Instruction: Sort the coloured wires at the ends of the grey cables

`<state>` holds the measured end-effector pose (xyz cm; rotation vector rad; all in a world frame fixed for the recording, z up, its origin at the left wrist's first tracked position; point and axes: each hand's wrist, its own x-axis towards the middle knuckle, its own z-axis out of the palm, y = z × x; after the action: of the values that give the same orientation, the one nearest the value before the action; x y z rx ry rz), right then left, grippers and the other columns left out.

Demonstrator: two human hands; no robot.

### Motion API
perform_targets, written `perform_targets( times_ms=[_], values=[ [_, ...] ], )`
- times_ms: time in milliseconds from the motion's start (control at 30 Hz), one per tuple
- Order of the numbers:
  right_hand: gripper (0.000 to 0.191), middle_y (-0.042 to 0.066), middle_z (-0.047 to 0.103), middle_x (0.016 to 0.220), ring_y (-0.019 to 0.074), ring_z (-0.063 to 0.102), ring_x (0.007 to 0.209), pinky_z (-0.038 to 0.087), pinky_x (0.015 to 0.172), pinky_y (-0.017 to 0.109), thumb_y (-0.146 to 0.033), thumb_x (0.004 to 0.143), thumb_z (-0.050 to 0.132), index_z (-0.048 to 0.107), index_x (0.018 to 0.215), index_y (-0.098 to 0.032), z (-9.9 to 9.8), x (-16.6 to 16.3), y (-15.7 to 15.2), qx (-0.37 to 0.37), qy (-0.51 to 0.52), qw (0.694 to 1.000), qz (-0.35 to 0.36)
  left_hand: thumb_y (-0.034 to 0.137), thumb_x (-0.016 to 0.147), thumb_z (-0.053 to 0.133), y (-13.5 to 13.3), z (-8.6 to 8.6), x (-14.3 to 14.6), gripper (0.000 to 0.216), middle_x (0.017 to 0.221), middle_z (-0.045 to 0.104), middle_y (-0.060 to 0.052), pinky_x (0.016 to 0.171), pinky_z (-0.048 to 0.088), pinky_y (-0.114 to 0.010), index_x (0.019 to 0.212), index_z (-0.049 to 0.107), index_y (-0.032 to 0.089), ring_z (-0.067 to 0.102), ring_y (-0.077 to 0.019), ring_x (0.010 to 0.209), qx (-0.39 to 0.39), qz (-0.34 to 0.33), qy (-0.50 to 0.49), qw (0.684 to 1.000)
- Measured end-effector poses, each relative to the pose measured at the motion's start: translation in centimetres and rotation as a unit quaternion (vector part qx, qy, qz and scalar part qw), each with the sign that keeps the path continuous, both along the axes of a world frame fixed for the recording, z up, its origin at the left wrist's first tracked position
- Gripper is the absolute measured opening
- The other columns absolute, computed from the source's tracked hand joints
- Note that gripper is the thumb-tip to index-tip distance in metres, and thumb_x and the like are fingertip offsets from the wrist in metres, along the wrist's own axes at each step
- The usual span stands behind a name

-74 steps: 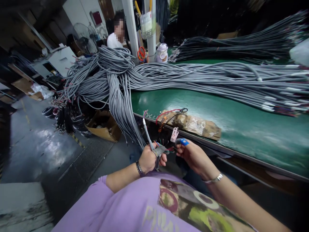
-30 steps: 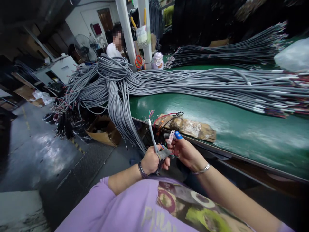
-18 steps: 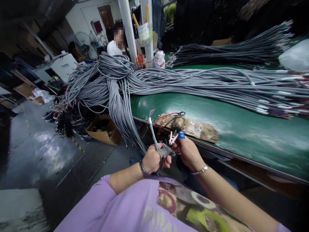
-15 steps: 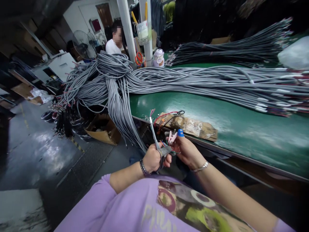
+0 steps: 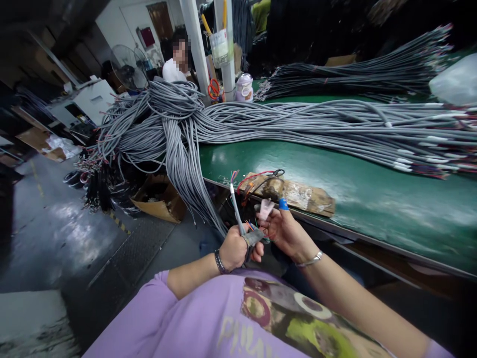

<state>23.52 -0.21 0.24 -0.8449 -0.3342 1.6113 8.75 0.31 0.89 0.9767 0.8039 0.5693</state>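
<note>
My left hand (image 5: 234, 247) is closed around a grey cable (image 5: 237, 209), whose white-banded end with thin coloured wires points up. Grey wrapping (image 5: 254, 236) covers a digit of this hand. More fine coloured wires (image 5: 252, 226) fan out between the two hands. My right hand (image 5: 289, 232) is beside them, with blue tape (image 5: 283, 204) on its raised thumb. A pink clip (image 5: 266, 209) sits at its bent fingers, which appear to hold it; the thumb stands apart from it. Red wire strands lie at the right fingertips, and their hold there is unclear.
A worn wooden board (image 5: 307, 197) with red and black leads lies on the green bench (image 5: 238, 156) edge. Behind it stretches a thick bundle of grey cables (image 5: 283, 122), some hanging over the edge. A cardboard box (image 5: 160, 201) stands below. A person (image 5: 174, 69) is farther back.
My right thumb has moved away from the pink clip, to the right and slightly up. The clip has turned and shows a broader face. My left hand has shifted slightly left.
</note>
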Motion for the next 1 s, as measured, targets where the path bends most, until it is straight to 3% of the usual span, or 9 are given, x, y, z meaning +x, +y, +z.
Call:
perform_targets(
  times_ms=[200, 400, 533, 733, 867, 1000],
  values=[
    [0.034, 0.001, 0.064, 0.069, 0.0134, 0.055, 0.06, 0.044, 0.052, 0.025, -0.054, 0.072, 0.073, 0.067, 0.079, -0.022, 0.4, 0.1, -0.2, 0.04, -0.061, 0.997, 0.012, 0.061, 0.063, 0.072, -0.7, 0.3, 0.1, 0.051, 0.05, 0.059, 0.002, 0.033, 0.034, -0.019, 0.074, 0.051, 0.016, 0.05, -0.0098, 0.034, 0.009, 0.047, -0.011, 0.999],
    [0.04, 0.0, 0.061, 0.063, 0.011, 0.051, 0.054, 0.043, 0.051, 0.024, -0.057, 0.069, 0.074, 0.066, 0.074, -0.019, 0.9, -0.1, -0.1, 0.023, -0.059, 0.998, 0.001, 0.059, 0.063, 0.072, -0.3, 0.5, 0.7, 0.049, 0.05, 0.059, 0.001, 0.032, 0.032, -0.019, 0.073, 0.049, 0.017, 0.051, -0.0098, 0.034, -0.003, 0.093, -0.019, 0.995],
    [0.039, 0.0, 0.061, 0.061, 0.0115, 0.052, 0.052, 0.043, 0.05, 0.026, -0.057, 0.07, 0.074, 0.065, 0.074, -0.018, 0.8, 0.1, 0.1, 0.023, -0.086, 0.996, -0.011, 0.059, 0.064, 0.071, -0.1, 0.5, 0.9, 0.048, 0.05, 0.06, 0.001, 0.033, 0.031, -0.018, 0.074, 0.049, 0.017, 0.051, -0.0097, 0.034, -0.004, 0.098, -0.02, 0.995],
    [0.034, 0.007, 0.072, 0.08, 0.0155, 0.058, 0.06, 0.046, 0.054, 0.029, -0.052, 0.068, 0.077, 0.071, 0.078, -0.019, 0.2, 0.2, 0.3, 0.028, -0.113, 0.992, -0.049, 0.062, 0.061, 0.071, -0.1, 0.6, 1.2, 0.051, 0.049, 0.058, 0.002, 0.033, 0.03, -0.018, 0.072, 0.047, 0.018, 0.05, -0.0097, 0.033, -0.014, 0.089, 0.004, 0.996],
    [0.037, 0.005, 0.071, 0.077, 0.0129, 0.054, 0.055, 0.044, 0.051, 0.026, -0.053, 0.065, 0.08, 0.071, 0.077, -0.019, 0.3, 0.1, 0.3, 0.025, -0.107, 0.993, -0.046, 0.062, 0.059, 0.071, -0.2, 0.6, 1.2, 0.052, 0.049, 0.058, 0.002, 0.033, 0.031, -0.018, 0.073, 0.047, 0.018, 0.051, -0.0097, 0.034, -0.012, 0.069, 0.011, 0.997],
    [0.038, 0.003, 0.067, 0.071, 0.0132, 0.054, 0.056, 0.044, 0.051, 0.025, -0.057, 0.07, 0.074, 0.07, 0.078, -0.02, 0.4, 0.0, 0.0, 0.022, -0.093, 0.995, -0.04, 0.062, 0.061, 0.07, -0.3, 0.7, 1.0, 0.052, 0.049, 0.058, 0.002, 0.034, 0.03, -0.018, 0.075, 0.048, 0.018, 0.051, -0.0096, 0.034, -0.008, 0.066, 0.014, 0.998]
  ],
)
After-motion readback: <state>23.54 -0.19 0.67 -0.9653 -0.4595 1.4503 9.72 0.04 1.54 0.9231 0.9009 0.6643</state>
